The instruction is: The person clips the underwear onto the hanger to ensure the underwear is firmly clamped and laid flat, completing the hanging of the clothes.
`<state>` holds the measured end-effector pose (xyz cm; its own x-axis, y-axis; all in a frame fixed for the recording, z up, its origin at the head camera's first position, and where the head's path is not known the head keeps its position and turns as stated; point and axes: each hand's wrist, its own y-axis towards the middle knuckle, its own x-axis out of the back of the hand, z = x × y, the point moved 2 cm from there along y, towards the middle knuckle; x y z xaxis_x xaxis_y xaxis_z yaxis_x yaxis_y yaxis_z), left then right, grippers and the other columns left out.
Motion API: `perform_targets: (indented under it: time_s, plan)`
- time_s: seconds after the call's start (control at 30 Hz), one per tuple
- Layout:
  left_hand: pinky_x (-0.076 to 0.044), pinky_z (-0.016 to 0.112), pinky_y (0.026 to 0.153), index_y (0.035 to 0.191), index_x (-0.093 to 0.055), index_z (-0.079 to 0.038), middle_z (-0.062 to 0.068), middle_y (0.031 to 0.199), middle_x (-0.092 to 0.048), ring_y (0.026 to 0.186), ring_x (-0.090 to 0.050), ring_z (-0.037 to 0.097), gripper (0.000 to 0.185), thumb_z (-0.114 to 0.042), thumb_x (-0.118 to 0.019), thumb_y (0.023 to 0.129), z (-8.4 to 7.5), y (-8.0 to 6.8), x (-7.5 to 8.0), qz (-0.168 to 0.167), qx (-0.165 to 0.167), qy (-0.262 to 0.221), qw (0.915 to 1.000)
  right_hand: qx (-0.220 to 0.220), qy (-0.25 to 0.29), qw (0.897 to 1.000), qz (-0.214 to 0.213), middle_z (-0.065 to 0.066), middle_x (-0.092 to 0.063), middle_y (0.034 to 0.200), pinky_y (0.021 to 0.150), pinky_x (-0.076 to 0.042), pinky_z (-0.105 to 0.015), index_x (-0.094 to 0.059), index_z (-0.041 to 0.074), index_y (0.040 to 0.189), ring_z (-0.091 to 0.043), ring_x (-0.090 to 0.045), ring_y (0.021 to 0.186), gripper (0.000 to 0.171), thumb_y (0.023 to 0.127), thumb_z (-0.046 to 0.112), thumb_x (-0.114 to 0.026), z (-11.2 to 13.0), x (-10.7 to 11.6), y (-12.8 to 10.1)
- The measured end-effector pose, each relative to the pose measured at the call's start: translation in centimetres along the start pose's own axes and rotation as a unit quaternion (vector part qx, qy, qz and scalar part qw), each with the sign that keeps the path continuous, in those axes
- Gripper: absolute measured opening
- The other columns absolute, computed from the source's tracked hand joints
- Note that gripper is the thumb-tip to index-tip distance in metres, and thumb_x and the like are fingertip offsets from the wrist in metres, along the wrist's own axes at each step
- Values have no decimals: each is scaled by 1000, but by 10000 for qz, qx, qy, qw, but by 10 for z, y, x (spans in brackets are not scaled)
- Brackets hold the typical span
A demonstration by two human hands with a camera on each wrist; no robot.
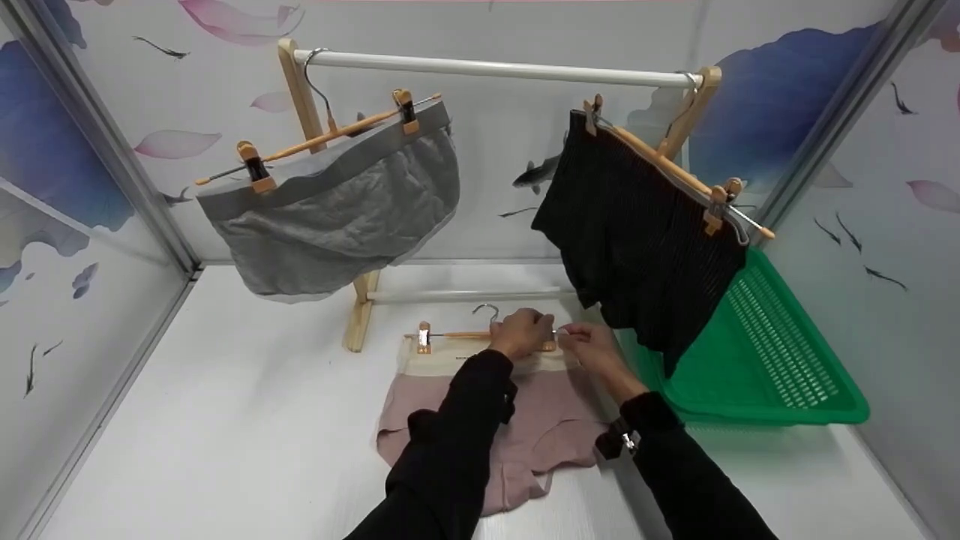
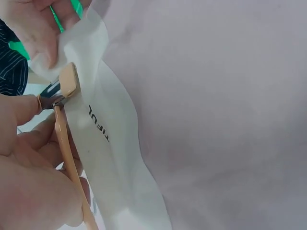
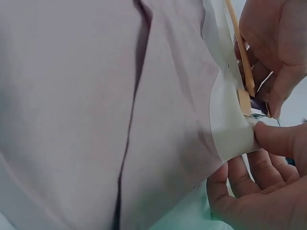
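A pair of pink underpants (image 1: 536, 405) with a cream waistband lies flat on the white table. Along its waistband runs a wooden clip hanger (image 1: 461, 334), hook pointing away; its left clip (image 1: 424, 339) sits on the band. My left hand (image 1: 521, 334) grips the hanger near its right end, thumb and finger pinching the right clip (image 2: 68, 80), whose jaws lie over the band. With thumb and fingers, my right hand (image 1: 596, 352) pinches the waistband's right corner (image 3: 235, 129) just beside that clip.
A wooden rack with a white rail (image 1: 495, 67) stands behind. Grey underpants (image 1: 345, 210) hang from it at left, black ribbed shorts (image 1: 637, 232) at right. A green basket (image 1: 765, 416) is on the right, partly under the shorts. Patterned panels (image 1: 480, 217) enclose the table.
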<state>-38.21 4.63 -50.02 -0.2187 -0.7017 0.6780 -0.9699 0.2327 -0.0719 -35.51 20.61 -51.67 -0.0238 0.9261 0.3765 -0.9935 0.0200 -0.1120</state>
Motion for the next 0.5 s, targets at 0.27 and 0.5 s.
perform_targets:
  time_s: [0.27,0.5]
  plan:
    - [-29,51,103,97,-74,-16,-5,97,-72,105,-65,22,44,-43,-41,108,6,3,0,-175,-21,-295,9994,299,12,9995,-61,-22,-66,118,89,-50,-34,-66,-9,124,-30,-62,110,37,96,14,-72,2,-2,3]
    - [-29,48,103,116,-72,-13,0,113,-73,113,-64,23,43,-43,-43,108,8,4,-2,-349,-61,-400,9986,142,-71,9997,-158,-16,-68,112,81,-49,-31,-69,-5,120,-23,-62,100,31,96,14,-71,0,-1,4]
